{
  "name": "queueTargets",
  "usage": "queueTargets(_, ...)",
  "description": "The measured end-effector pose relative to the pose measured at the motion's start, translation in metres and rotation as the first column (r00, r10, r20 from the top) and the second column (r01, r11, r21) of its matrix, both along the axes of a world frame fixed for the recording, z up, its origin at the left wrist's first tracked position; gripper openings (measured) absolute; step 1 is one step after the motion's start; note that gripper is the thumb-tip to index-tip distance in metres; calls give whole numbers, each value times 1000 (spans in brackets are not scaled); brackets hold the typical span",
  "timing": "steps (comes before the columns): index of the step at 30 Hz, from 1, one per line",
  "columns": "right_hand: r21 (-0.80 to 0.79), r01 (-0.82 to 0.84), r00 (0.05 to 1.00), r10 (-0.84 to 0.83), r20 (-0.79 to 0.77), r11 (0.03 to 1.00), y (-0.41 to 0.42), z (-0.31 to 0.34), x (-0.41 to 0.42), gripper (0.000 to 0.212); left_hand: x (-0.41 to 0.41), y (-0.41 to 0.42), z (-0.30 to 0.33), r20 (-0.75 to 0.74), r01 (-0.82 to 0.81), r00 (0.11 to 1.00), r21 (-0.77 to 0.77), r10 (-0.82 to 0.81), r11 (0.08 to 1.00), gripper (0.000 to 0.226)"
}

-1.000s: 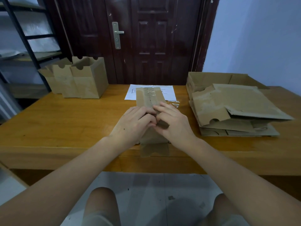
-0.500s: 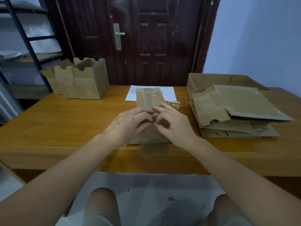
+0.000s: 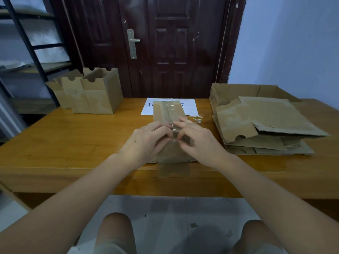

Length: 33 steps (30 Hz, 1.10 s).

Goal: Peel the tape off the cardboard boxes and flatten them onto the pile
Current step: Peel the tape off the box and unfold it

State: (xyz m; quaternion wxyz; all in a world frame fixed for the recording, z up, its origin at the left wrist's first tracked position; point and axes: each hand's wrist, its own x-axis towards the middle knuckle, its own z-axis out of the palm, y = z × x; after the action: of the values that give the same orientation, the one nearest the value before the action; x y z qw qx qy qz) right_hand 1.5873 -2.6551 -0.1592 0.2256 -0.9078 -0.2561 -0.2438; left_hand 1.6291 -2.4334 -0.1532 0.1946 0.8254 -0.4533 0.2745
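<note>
A dark door (image 3: 170, 48) stands behind a wooden tabletop (image 3: 73, 142). At its near middle lies a cardboard box (image 3: 167, 114), clear tape (image 3: 171, 114) running down its top. The left hand (image 3: 145, 143) and right hand (image 3: 200, 142) meet over it, fingers curled, pinching the tape's near end. Upright boxes (image 3: 88, 92) stand far left; the pile (image 3: 264, 125) of flattened cardboard lies right. White paper (image 3: 190, 107) sits under the box's far end.
</note>
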Motion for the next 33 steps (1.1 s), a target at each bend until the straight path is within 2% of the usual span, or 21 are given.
queueTargets(5, 0, 31, 999, -31, -17, 1000, 2, 7, -3, 8, 1, 0, 1, 12, -2, 1000, 17, 2, 1000, 13)
queueTargets(9, -41, 25, 998, -27, -65, 999, -1, 10, -4, 30, 2, -3, 1, 3, -36, 999, -25, 36, 999, 15)
queueTargets(14, -42, 29, 999, -30, -12, 999, -2, 16, -4, 16, -1, -6, 2, -42, -65, 997, -76, 62, 995, 19)
queueTargets(18, -27, 82, 996, -83, -42, 996, 3, 20, -7, 29, -4, -3, 3, -118, -73, 991, -56, 66, 996, 31)
queueTargets(21, -41, 75, 996, -76, -37, 996, 4, 20, -8, 31, -3, -2, 2, -132, -94, 988, -79, 83, 992, 30)
queueTargets(24, -80, 42, 998, -45, -37, 996, 1, 21, -7, 35, 2, -2, 1, -89, -84, 993, -80, 77, 993, 27)
queueTargets(27, -131, 24, 998, -16, 57, 991, -1, 20, -4, 30, 5, -2, -1, -23, -73, 997, -54, 72, 996, 26)
queueTargets(33, -59, 55, 997, -52, 57, 997, 2, 20, -4, 32, 7, -5, -2, -18, -64, 998, -90, 63, 994, 26)
